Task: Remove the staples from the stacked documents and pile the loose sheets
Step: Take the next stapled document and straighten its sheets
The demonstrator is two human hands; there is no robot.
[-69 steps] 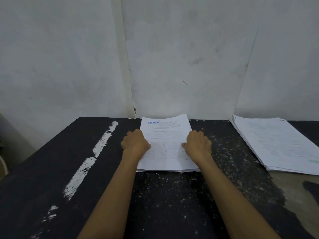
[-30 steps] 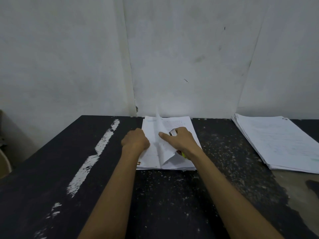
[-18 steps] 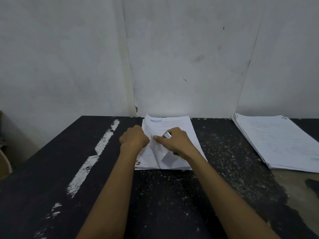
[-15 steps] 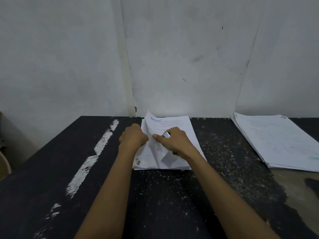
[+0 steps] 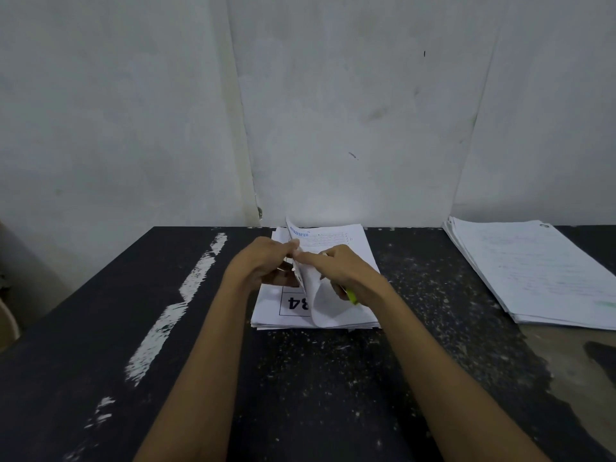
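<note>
I am freeing the curled top white sheet [image 5: 320,300] from the white stapled document stack [image 5: 268,314] on the black tabletop [image 5: 333,378], left hand [image 5: 260,265] pinching its edge, right hand [image 5: 350,272] gripping a yellow-green tool [image 5: 352,297]. Next, I judge: laying it on the white loose-sheet pile [image 5: 533,271] right of that stack.

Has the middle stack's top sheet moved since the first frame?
Yes. The top sheet has lifted at its left edge and curls rightward over the stack, which has stayed at the far edge of the table.

Table [image 5: 333,378] – black, white-speckled, one white paint streak [image 5: 196,281]. Stacked documents [image 5: 266,308] – white, blue heading, black boxed numerals. Tool [image 5: 351,296]: yellow-green.
</note>
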